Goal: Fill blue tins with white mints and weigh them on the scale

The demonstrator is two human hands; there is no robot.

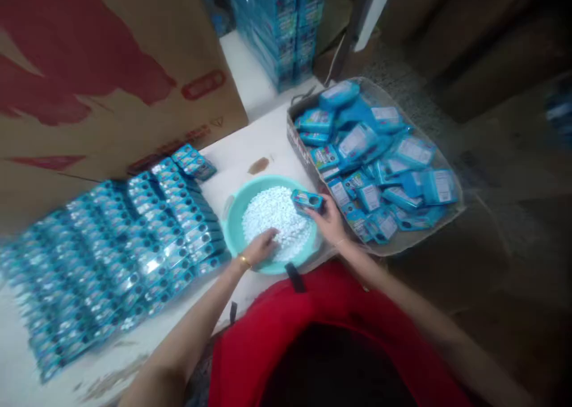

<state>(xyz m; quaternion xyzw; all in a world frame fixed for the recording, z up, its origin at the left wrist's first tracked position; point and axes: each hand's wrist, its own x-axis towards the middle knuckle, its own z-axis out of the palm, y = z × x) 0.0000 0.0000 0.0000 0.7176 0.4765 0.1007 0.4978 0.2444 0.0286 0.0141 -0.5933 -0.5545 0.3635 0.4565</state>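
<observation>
A turquoise plastic basin (232,217) holds a heap of small white pellets (273,209). My left hand (261,247) dips into the near left part of the heap, fingers curled among the pellets; what they grip, if anything, is hidden. Above the basin's right side, my right hand (328,219) grips a small blue box (307,200) by its right end, with a dark round spot showing on its face. Close to the right of that hand stands a carton tray (300,148) piled with blue packs (357,142), several with white label panels.
Long rows of small blue boxes (134,246) cover the left of the white table (227,154). Behind them stands a big brown carton (134,55) with red print. Stacked blue boxes (277,31) rise at the back.
</observation>
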